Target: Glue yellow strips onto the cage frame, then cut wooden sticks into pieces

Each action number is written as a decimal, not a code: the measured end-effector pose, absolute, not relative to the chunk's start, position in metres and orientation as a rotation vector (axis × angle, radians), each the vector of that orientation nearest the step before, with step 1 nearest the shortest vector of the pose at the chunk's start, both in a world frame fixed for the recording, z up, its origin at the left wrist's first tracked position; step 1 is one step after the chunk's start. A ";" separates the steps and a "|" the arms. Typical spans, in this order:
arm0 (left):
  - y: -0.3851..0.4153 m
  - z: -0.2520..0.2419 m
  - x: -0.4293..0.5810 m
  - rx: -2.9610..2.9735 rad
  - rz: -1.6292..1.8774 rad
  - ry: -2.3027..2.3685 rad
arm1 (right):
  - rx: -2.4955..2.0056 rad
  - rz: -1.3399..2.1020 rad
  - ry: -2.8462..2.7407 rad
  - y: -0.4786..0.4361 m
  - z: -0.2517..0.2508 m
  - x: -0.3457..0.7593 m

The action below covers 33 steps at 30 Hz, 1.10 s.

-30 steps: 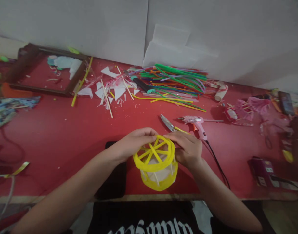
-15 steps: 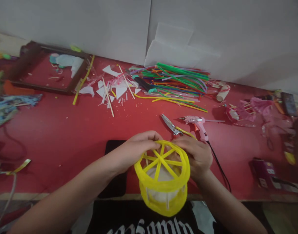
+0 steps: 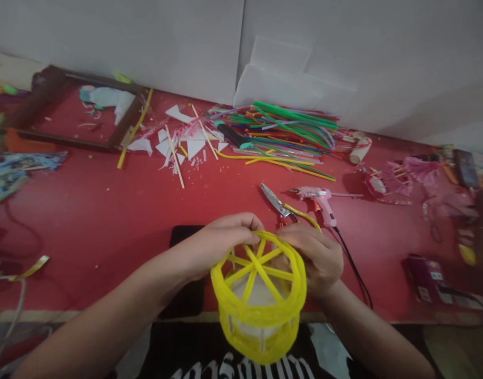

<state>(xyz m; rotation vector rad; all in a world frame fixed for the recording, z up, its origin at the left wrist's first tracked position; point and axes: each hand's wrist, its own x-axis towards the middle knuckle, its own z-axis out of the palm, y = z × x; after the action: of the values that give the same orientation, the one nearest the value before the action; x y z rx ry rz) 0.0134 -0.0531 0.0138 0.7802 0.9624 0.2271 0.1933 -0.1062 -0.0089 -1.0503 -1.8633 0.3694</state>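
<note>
Between my hands, close to the table's front edge, is a round yellow pipe-cleaner frame [image 3: 260, 313] with crossing spokes on top and pale upright sticks between two rings. My left hand [image 3: 229, 237] pinches its far rim from the left. My right hand [image 3: 318, 255] grips the rim from the far right, its fingertips partly hidden behind the ring. A loose yellow pipe cleaner [image 3: 304, 213] runs out from near my right hand, past the scissors [image 3: 275, 200]. A pink glue gun [image 3: 320, 199] lies just beyond that hand.
Colourful pipe cleaners [image 3: 284, 126] lie at the back with a dark-handled cutter [image 3: 231, 134]. White scraps [image 3: 196, 149] and thin sticks are scattered left of them. A brown frame [image 3: 67, 139] stands far left, a purple box [image 3: 425, 281] right. A dark flat object [image 3: 186, 302] lies under my left forearm.
The yellow frame has turned and tilted slightly, its near side shifting left and down. Both hands keep their hold near the far rim, and the loose yellow pipe cleaner moves slightly.
</note>
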 end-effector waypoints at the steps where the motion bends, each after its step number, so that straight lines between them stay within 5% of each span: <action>1: -0.053 0.014 0.014 0.785 0.231 0.962 | -1.051 0.386 -1.853 -0.106 -0.008 0.192; 33: -0.051 0.019 0.011 0.888 0.316 0.827 | -0.897 0.431 -1.857 -0.092 -0.018 0.200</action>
<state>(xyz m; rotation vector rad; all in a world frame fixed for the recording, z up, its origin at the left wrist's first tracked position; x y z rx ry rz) 0.0110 -0.0510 0.0194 0.8882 0.8271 0.3164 0.1996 -0.0923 -0.0182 -0.8967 -1.8566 0.4306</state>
